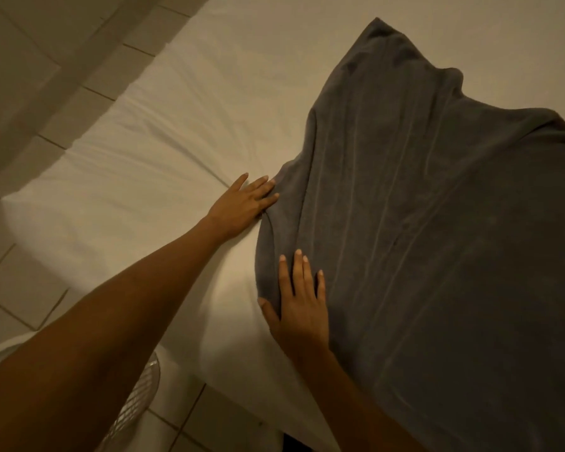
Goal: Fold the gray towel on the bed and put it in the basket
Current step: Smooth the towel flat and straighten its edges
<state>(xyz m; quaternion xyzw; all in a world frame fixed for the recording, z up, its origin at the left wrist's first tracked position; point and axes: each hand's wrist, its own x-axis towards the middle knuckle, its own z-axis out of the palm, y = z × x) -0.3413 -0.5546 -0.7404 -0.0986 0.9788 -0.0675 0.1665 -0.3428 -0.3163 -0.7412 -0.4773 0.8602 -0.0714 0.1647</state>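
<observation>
Gray towel lies spread out on the bed, covering the bed's right part and running off the frame at the right and at the bottom. Its surface is mostly flat, with long shallow creases running along its length, and its far end narrows to a raised, rumpled corner. Its left edge curves and bunches slightly where the hands meet it.

The right hand rests palm down on the towel just inside that left edge, fingers straight and a little spread, thumb out on the edge; it grips nothing. The left hand lies flat farther up the same edge, mostly on the white sheet, fingers extended with their tips touching or just under the towel's border; whether any fabric is pinched there cannot be told. Both bare forearms reach in from the lower left.

Left of the towel the white sheet shows fine wrinkles fanning toward the bed's corner. Beyond the bed is a tiled floor, and below the bed's corner a white wire fan grille shows partly.
</observation>
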